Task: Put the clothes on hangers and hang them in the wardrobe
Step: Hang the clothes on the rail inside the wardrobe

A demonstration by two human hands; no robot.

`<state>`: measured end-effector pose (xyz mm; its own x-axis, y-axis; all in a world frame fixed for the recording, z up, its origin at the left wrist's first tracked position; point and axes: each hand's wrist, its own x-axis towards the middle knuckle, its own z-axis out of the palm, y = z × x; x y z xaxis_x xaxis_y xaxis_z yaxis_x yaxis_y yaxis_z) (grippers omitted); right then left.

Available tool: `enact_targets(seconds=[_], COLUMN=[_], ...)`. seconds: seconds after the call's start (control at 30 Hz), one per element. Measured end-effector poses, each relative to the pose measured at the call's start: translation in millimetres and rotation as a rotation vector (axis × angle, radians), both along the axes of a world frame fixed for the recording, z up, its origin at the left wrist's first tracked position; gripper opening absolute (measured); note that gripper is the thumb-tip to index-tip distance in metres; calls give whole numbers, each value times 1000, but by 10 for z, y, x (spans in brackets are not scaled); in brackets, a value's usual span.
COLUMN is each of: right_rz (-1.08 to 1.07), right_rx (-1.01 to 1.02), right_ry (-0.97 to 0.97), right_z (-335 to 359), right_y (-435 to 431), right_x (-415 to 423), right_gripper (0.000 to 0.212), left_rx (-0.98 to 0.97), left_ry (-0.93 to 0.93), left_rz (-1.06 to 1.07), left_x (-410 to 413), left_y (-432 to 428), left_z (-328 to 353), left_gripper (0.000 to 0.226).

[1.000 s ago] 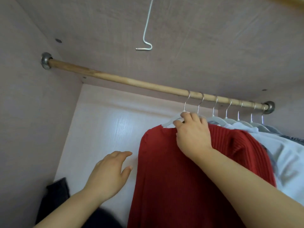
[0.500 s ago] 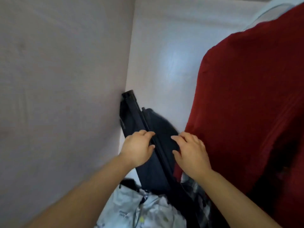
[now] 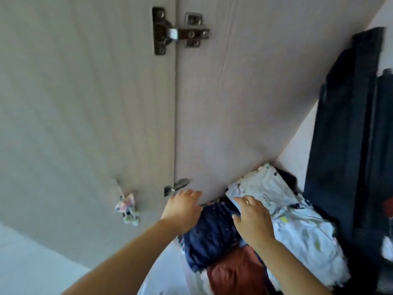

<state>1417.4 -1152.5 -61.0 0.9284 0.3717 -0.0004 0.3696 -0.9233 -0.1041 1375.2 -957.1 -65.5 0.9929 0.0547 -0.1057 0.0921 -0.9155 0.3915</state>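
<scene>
Clothes pile (image 3: 297,228), one; left hand (image 3: 182,207), right hand (image 3: 253,220) spread over it; two hinges (image 3: 177,33).

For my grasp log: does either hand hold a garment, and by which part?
The right hand lies flat on the pale printed cloth, holding nothing. The left hand touches the upper edge of the navy garment; a grip cannot be told.

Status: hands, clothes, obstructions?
Left hand open by navy garment. Right hand flat on edge of white printed garment. Nothing gripped. Dark hanging clothes crowd right.
</scene>
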Motion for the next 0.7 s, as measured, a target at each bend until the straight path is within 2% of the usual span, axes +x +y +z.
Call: enact_targets(seconds=[0.13, 0.3, 0.47, 0.7], right_rz=[282, 631, 954, 1224], right_rx=[-16, -68, -79, -44], right_ry=[112, 186, 214, 185], right_z=[-350, -545, -520, -419], right_y=[592, 1416, 2252, 3313], right_x=[-394, -1019, -1692, -2586], right_gripper=[44, 44, 46, 41], left_rx=[-1, 22, 15, -29], left_ry=[137, 229, 198, 144], left_rz=[319, 684, 1006, 1309], left_x=[-1056, -2288, -3262, -4314], left_y=[505, 965, 1277, 1738], left_z=[-367, -468, -362, -263], left_gripper=[49, 49, 48, 47])
